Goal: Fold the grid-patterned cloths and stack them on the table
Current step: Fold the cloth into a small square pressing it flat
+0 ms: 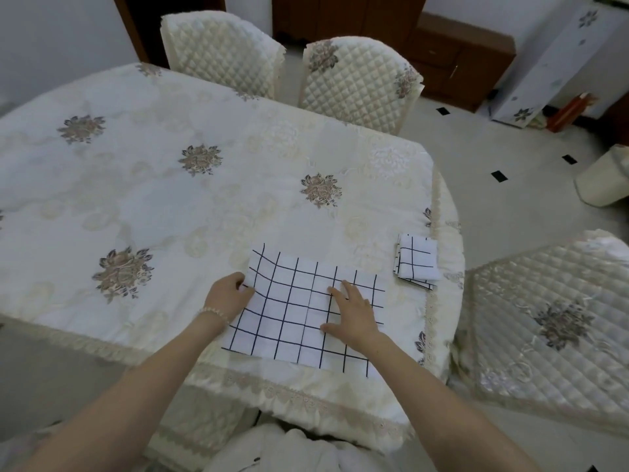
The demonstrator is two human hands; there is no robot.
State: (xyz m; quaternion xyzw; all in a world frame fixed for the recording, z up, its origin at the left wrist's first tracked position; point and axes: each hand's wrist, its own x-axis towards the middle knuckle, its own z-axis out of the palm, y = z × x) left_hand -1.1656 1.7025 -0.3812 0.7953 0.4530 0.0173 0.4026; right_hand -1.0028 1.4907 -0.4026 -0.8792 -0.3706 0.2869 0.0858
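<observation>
A white cloth with a dark grid (292, 308) lies spread flat near the table's front edge. My left hand (226, 294) grips its left edge, fingers curled over the fabric. My right hand (352, 313) presses flat on the cloth's right half with fingers straight and spread. To the right, close to the table's right edge, sits a small stack of folded grid cloths (417, 260).
The table (170, 185) wears a cream embroidered cover with flower motifs. Two quilted chairs (357, 83) stand at the far side and another quilted chair (551, 321) at the right. A white bin (606, 178) sits on the floor.
</observation>
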